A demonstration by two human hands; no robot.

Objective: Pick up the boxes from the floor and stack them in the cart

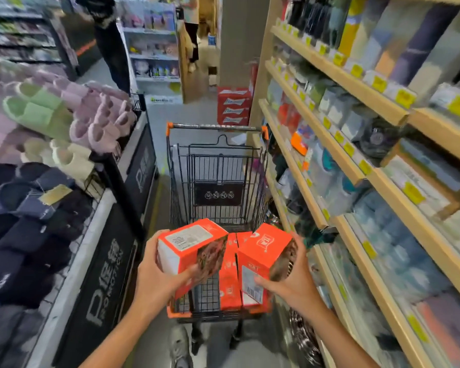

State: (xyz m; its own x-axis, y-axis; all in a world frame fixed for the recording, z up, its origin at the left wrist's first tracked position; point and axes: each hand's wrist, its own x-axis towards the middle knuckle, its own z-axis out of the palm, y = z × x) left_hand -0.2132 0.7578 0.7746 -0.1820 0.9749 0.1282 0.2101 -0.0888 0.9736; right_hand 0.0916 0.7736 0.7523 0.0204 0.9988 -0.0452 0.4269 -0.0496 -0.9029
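A black wire cart (pixel 218 166) with orange corners stands in the aisle straight ahead. My left hand (pixel 154 272) grips an orange box (pixel 191 245) with a white label, held over the cart's near end. My right hand (pixel 290 280) grips a second orange box (pixel 266 251) beside it, barcode facing me. Between and below them, more orange boxes (pixel 227 277) stand upright inside the cart at its near edge.
Slipper displays (pixel 51 123) line the left side of the narrow aisle. Wooden shelves (pixel 356 160) full of packaged goods run along the right. Red cartons (pixel 234 107) are stacked beyond the cart. A person (pixel 109 41) stands far back. My shoe (pixel 179 346) is below.
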